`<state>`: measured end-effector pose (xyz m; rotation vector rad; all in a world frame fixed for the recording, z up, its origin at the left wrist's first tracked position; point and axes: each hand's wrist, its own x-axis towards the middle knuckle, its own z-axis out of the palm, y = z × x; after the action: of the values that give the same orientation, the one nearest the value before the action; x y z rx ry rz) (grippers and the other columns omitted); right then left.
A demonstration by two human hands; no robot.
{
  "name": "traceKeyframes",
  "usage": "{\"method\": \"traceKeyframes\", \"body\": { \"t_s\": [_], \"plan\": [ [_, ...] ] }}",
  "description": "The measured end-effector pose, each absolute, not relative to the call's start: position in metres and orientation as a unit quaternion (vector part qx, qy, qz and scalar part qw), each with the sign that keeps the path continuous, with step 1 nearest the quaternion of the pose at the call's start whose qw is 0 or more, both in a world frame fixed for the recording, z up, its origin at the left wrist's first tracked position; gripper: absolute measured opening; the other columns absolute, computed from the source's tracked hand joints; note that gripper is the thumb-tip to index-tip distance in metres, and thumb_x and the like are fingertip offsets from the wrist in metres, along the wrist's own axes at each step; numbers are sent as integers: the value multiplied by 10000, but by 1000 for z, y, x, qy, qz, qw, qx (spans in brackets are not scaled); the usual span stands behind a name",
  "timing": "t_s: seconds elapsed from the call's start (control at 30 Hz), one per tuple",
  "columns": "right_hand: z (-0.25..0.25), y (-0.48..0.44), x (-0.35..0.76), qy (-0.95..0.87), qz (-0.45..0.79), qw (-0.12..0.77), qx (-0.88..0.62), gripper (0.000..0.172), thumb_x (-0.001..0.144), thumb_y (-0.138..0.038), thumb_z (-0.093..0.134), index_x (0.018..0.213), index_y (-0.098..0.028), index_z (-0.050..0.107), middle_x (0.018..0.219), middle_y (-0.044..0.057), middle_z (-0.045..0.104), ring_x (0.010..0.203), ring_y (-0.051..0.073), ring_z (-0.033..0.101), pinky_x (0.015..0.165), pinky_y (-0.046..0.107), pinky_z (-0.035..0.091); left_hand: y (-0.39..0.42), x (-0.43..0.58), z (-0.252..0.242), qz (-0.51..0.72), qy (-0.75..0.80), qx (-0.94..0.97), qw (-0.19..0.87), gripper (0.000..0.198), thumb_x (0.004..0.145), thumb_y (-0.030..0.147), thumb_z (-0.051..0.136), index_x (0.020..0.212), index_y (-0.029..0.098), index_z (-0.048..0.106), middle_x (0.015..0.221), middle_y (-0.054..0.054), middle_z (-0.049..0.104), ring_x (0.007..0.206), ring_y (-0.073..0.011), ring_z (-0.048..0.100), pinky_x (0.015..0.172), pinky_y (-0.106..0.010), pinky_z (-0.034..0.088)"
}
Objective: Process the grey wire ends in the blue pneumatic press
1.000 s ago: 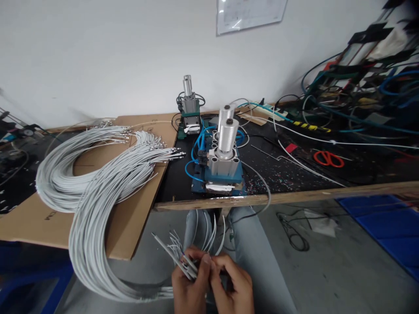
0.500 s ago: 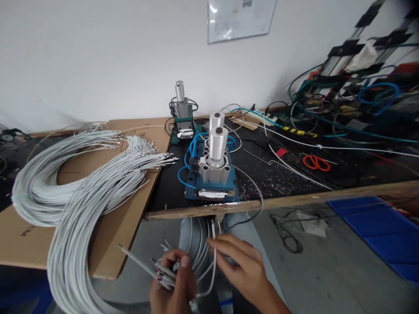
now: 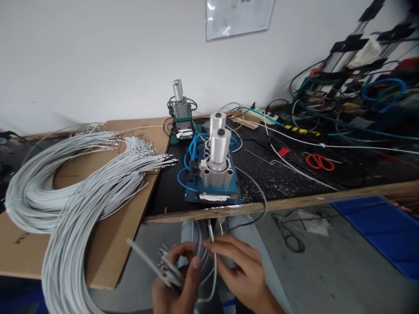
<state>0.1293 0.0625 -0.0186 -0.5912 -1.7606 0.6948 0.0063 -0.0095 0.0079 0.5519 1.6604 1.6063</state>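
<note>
Below the table's front edge, my left hand (image 3: 180, 279) is closed around several grey-white cable ends (image 3: 147, 261) that stick out to the upper left, one longer than the others. My right hand (image 3: 240, 270) is just to its right, thumb and fingers pinched at a single white cable (image 3: 214, 279) that curves down between the hands. Its fingertips are close to my left fingers. More white cables hang behind the hands, over the legs. Ahead on the table edge stands a blue-based pneumatic press (image 3: 218, 174) with two silver cylinders.
A large looped bundle of white cables (image 3: 75, 218) lies on cardboard (image 3: 101, 266) at the left. A smaller press (image 3: 181, 113) stands behind. Orange-handled scissors (image 3: 320, 162), loose hoses and a wooden table edge (image 3: 294, 198) are at the right, with a blue tray (image 3: 376, 231) below.
My right hand has moved slightly left, closer to my left hand. The cable ends in my left hand have shifted a little to the right. The view has shifted slightly.
</note>
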Motion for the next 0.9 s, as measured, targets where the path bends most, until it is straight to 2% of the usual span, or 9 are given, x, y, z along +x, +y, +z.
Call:
{"method": "traceKeyframes", "body": {
  "t_s": [0.07,0.13,0.23,0.4,0.6,0.9],
  "plan": [
    [-13,52,132,-754,297,539,-228,358,899,22,608,1112,-239,731,1004,45,822,896,147,794,816,190,631,-3,6,17,628,630,231,395,476,638,606,893,832,179,814,627,17,568,491,-107,491,443,-200,379],
    [-10,46,135,-760,291,535,-226,335,911,7,609,1095,-246,731,983,36,822,872,143,795,816,183,630,2,7,27,635,616,238,401,448,615,601,908,776,190,827,710,-9,606,560,-127,528,499,-215,410],
    [-8,41,136,-768,296,526,-215,306,927,-18,611,1096,-244,731,941,27,814,829,144,795,803,181,633,5,7,36,639,603,242,410,407,599,594,921,722,217,833,674,9,579,548,-121,507,502,-213,386],
    [-12,39,136,-778,302,514,-196,322,924,-9,603,1127,-229,721,976,37,806,865,156,792,839,199,635,3,5,38,645,584,229,436,377,590,555,945,684,217,809,677,27,583,521,-87,477,506,-195,361],
    [-17,37,136,-780,304,512,-193,348,909,9,589,1137,-225,709,999,41,799,882,156,781,842,215,631,2,6,33,657,583,219,425,380,582,539,958,646,211,776,660,20,609,578,-110,507,559,-201,396],
    [-17,34,133,-773,308,517,-202,370,905,28,572,1136,-227,709,1028,35,804,905,161,789,853,209,632,1,11,30,675,581,201,409,393,581,529,962,613,202,746,620,19,603,573,-127,515,556,-224,390]
  ]
}}
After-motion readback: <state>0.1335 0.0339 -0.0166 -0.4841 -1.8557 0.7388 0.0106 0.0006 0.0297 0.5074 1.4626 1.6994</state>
